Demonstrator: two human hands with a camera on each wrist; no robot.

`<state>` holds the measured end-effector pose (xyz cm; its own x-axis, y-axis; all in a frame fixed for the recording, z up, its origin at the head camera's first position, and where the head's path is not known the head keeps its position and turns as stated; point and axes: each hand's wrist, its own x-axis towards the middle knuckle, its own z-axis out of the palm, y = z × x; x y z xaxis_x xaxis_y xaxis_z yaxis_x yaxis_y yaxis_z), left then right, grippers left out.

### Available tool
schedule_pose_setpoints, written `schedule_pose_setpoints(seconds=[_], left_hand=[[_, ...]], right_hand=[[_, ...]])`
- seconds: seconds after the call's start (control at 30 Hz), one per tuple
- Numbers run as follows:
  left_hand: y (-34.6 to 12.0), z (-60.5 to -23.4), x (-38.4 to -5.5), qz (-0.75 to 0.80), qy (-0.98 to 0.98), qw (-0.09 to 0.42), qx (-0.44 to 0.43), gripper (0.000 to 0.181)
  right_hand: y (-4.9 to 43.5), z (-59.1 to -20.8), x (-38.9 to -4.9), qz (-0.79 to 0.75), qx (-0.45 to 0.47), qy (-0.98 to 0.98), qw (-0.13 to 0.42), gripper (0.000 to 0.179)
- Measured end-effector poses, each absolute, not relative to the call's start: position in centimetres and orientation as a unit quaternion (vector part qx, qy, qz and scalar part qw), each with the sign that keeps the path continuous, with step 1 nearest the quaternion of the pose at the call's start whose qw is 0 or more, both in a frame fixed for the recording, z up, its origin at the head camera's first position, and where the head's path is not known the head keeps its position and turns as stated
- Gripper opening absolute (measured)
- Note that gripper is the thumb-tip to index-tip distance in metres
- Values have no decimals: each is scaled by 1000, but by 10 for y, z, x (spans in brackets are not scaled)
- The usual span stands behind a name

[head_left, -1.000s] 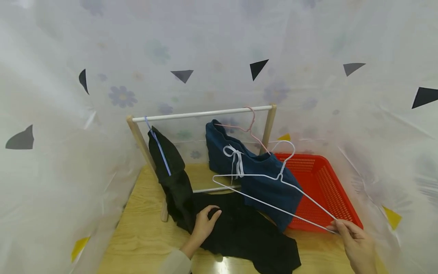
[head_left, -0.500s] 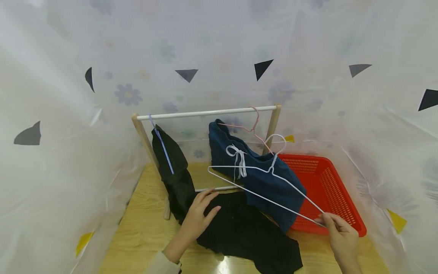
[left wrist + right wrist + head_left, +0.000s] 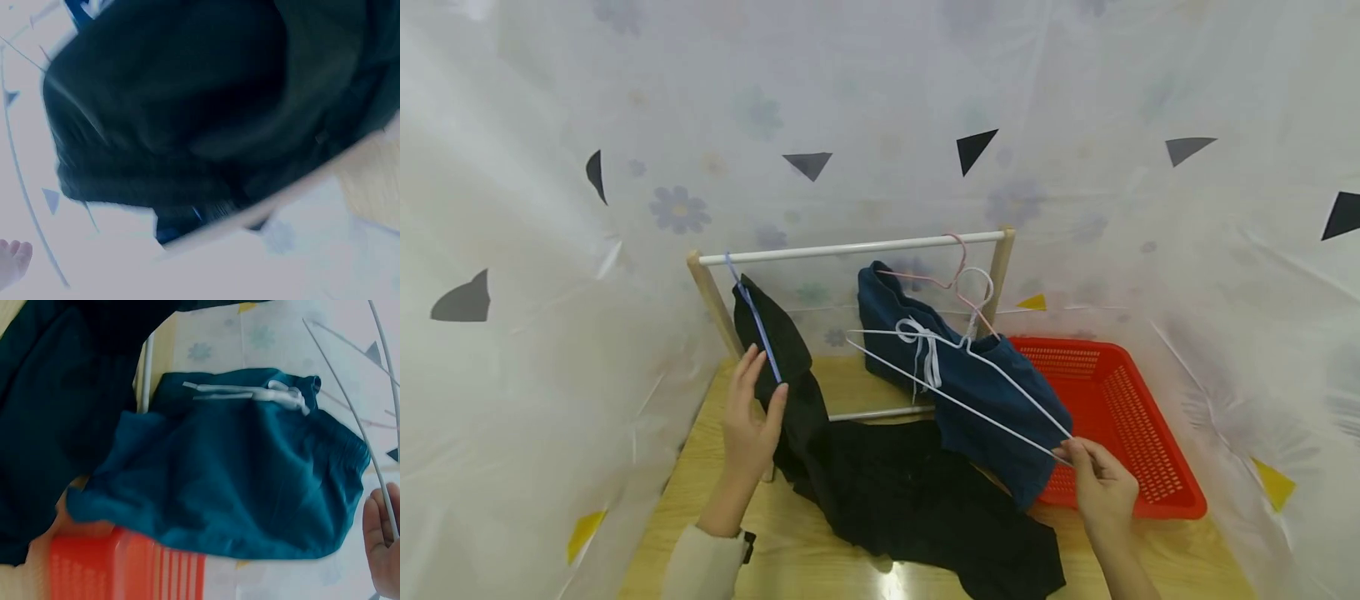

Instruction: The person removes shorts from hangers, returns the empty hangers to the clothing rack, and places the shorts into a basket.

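Right hand (image 3: 1105,490) pinches white hanger (image 3: 1037,405) at one end; left hand (image 3: 751,429), grip apart, by blue hanger (image 3: 762,333), contact unclear.

A red perforated basket (image 3: 1150,429) sits on the wooden table (image 3: 808,546), with pale floral sheeting (image 3: 880,83) behind.

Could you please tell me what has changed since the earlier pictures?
The left hand moved from over the black cloth, up and left, to beside the blue hanger. The right hand, still pinching the white hanger, carried it left and forward. The blue shorts on the pink hanger and the red basket stayed put.
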<state>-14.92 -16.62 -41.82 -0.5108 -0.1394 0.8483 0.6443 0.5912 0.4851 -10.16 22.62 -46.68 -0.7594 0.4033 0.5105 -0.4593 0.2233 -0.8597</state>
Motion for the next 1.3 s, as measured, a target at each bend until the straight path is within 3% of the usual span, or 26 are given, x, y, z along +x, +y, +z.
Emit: schedule_pose_setpoints(seconds=[0.17, 0.3, 0.63, 0.83, 1.3], left_hand=[[-192, -416, -161, -442, -787, 427, -55, 54], [-207, -416, -174, -460, -782, 420, -16, 57], [-228, -421, -217, -585, -729, 350, 65, 65], [-230, -422, -237, -613, -723, 308, 89, 65], [-232, -442, -247, -567, -737, 345, 131, 44]], right_hand=[[201, -449, -112, 630, 94, -669, 383, 8], [179, -433, -121, 640, 135, -639, 404, 7], [145, -419, -148, 591, 122, -659, 450, 7], [125, -417, -158, 587, 103, -673, 438, 5], [107, -428, -170, 540, 45, -724, 427, 5]])
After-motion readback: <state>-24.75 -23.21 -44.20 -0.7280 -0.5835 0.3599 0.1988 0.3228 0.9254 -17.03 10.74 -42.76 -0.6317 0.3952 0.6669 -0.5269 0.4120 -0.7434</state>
